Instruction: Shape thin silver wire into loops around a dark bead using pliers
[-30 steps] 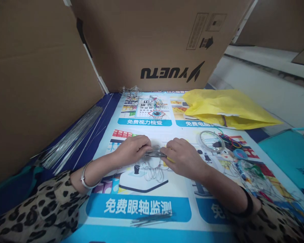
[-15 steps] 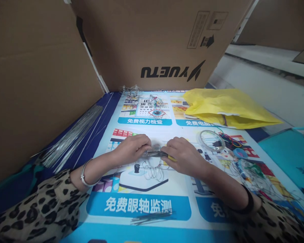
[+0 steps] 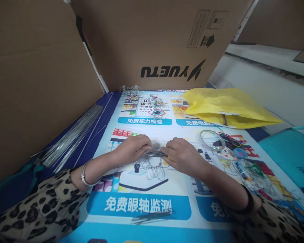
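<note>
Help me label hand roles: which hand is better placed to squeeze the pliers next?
Probably the right hand: it holds the pliers by their handles; the left hand is by their tips.

brown cardboard panels [image 3: 131, 40], dim light

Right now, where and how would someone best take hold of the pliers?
Probably by the yellow handle end, coming from the right, as the right hand does. The pliers lie crosswise, metal nose pointing at the left hand, so the handle end faces right. Most of it is hidden in the palm.
</note>
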{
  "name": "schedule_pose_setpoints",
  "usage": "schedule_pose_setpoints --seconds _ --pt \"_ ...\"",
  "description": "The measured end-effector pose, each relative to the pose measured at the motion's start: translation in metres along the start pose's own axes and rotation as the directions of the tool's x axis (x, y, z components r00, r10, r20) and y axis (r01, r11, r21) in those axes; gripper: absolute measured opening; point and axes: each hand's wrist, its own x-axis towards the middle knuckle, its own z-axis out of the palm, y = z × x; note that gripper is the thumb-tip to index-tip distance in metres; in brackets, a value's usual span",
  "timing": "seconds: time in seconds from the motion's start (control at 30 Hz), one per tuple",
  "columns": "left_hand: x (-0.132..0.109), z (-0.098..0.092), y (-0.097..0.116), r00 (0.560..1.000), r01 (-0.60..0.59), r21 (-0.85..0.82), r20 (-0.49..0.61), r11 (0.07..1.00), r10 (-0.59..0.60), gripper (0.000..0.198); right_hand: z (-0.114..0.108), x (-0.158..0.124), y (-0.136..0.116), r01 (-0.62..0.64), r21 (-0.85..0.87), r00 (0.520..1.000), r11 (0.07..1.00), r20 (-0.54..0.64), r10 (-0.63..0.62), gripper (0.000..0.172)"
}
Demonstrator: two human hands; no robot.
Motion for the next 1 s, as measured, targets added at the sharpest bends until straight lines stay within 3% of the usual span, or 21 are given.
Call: schedule_pose_setpoints --seconds 0.33,0.67,1.0 --pt "-0.0008 0.0013 0.0018 0.999 -0.005 0.026 0.038 1.000 0.004 0.015 0.0011 -0.0015 0.0006 -0.005 -0.013 1.000 1.000 0.015 0.005 0.022" --pt "-0.0006 0.0010 -0.0025 1.000 -0.015 -0.034 -0.008 0.999 0.015 0.013 -0.0026 -0.0002 0.0020 -0.047 0.057 0.997 0.997 0.064 0.043 0.022" --pt "-0.0019 0.0015 -0.0019 0.999 -0.032 -0.059 -0.003 0.998 0.032 0.013 -0.0001 -0.0003 0.0012 -0.050 0.103 0.998 0.993 0.030 0.047 0.021"
